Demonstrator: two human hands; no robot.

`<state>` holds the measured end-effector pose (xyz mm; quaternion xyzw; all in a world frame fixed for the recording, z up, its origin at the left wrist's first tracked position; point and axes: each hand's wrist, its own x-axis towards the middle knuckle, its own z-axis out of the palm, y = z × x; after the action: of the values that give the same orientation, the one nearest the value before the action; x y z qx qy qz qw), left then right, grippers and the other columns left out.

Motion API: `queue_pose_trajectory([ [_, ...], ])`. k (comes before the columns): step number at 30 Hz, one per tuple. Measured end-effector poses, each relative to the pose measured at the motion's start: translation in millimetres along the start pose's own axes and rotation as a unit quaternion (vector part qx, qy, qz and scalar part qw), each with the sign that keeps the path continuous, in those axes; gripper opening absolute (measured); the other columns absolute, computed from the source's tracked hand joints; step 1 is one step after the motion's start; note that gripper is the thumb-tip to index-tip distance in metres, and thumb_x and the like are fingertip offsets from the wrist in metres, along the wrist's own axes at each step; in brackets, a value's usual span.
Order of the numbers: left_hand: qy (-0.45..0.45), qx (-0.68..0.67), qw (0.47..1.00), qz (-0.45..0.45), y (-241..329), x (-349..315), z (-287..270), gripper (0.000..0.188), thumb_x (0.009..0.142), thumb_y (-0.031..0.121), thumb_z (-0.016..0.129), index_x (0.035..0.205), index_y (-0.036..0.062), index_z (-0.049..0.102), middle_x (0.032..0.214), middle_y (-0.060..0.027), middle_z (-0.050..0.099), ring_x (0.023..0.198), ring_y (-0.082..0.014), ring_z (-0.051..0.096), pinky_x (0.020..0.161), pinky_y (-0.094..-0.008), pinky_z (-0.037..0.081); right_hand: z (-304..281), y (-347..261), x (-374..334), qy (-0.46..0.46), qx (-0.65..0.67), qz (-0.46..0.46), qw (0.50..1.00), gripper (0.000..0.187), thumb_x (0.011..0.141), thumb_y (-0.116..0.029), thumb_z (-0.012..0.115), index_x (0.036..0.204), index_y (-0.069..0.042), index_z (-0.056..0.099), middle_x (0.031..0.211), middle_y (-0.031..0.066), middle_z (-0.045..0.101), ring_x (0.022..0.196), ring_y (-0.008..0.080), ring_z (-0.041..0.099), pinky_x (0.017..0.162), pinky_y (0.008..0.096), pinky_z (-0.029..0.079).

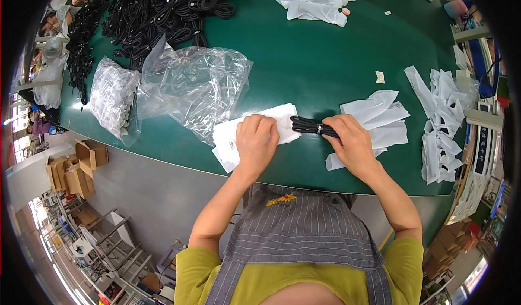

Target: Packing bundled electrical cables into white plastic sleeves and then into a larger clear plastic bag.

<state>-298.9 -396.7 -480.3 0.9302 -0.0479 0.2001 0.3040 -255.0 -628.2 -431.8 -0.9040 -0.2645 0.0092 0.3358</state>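
My right hand (350,140) is closed around a bundled black cable (308,126), folded into a short coil with a tie at its middle. The cable's left end touches the edge of a stack of white plastic bags (226,141). On that stack rests my left hand (256,142), its fingers curled and pinched at the top bag near its opening. Under and beside my right wrist, several whitish bags (392,132) lie fanned out on the green table (304,60).
A large heap of black cables (163,11) covers the back left. Nearer are a clear plastic bag (190,82) and a clear pack of white pieces (112,94). More whitish bags lie at the back (317,2) and along the right edge (440,131).
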Motion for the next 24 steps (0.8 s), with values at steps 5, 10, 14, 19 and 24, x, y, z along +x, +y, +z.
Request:
queue_pose_trajectory([
  [5, 0.03, -0.015, 0.998, 0.059, 3.4, -2.9, 0.1, 0.026, 0.067, -0.003, 0.073, 0.089, 0.0081, 0.064, 0.086, -0.0047, 0.06, 0.078, -0.0241, 0.057, 0.07, -0.0363, 0.041, -5.7, -2.1, -3.3, -0.094, 0.098, 0.043, 0.99, 0.03, 0.082, -0.008, 0.073, 0.109, -0.002, 0.063, 0.097, 0.0107, 0.066, 0.081, 0.0292, 0.064, 0.069, 0.0363, 0.052],
  [10, 0.043, -0.031, 0.991, 0.12, 1.4, -2.1, -5.9, 0.029, 0.066, -0.004, 0.073, 0.092, 0.0072, 0.064, 0.091, -0.0051, 0.061, 0.083, -0.0249, 0.059, 0.073, -0.0365, 0.042, -12.5, -10.5, 4.6, -0.155, 0.229, 0.156, 0.948, 0.032, 0.085, -0.017, 0.074, 0.109, 0.0, 0.064, 0.094, 0.0132, 0.069, 0.077, 0.0278, 0.065, 0.069, 0.035, 0.052],
  [14, 0.015, -0.067, 0.986, 0.155, 9.0, 3.8, -11.1, 0.031, 0.067, -0.006, 0.071, 0.094, 0.0055, 0.062, 0.097, -0.0074, 0.063, 0.09, -0.0262, 0.06, 0.079, -0.0378, 0.042, -18.4, -23.4, 11.3, -0.217, 0.172, 0.074, 0.958, 0.031, 0.086, -0.018, 0.073, 0.109, 0.001, 0.064, 0.091, 0.0151, 0.069, 0.072, 0.0246, 0.065, 0.067, 0.0335, 0.052],
  [19, 0.033, -0.096, 0.992, 0.075, 9.7, 5.2, -15.2, 0.03, 0.072, -0.009, 0.067, 0.097, 0.0048, 0.058, 0.102, -0.0105, 0.063, 0.094, -0.0292, 0.06, 0.084, -0.0398, 0.042, -22.0, -30.3, 23.9, -0.108, 0.17, 0.114, 0.973, 0.029, 0.086, -0.02, 0.073, 0.105, 0.0, 0.065, 0.092, 0.0149, 0.069, 0.075, 0.0301, 0.067, 0.066, 0.0375, 0.053],
  [24, 0.015, -0.158, 0.987, 0.023, 7.9, 9.9, -12.9, 0.026, 0.077, -0.01, 0.064, 0.098, 0.0024, 0.055, 0.107, -0.0127, 0.063, 0.096, -0.0313, 0.06, 0.084, -0.0398, 0.044, -15.4, -32.3, 21.1, -0.137, 0.162, 0.026, 0.977, 0.029, 0.086, -0.02, 0.073, 0.107, -0.001, 0.065, 0.096, 0.0153, 0.069, 0.074, 0.0305, 0.066, 0.065, 0.0374, 0.052],
])
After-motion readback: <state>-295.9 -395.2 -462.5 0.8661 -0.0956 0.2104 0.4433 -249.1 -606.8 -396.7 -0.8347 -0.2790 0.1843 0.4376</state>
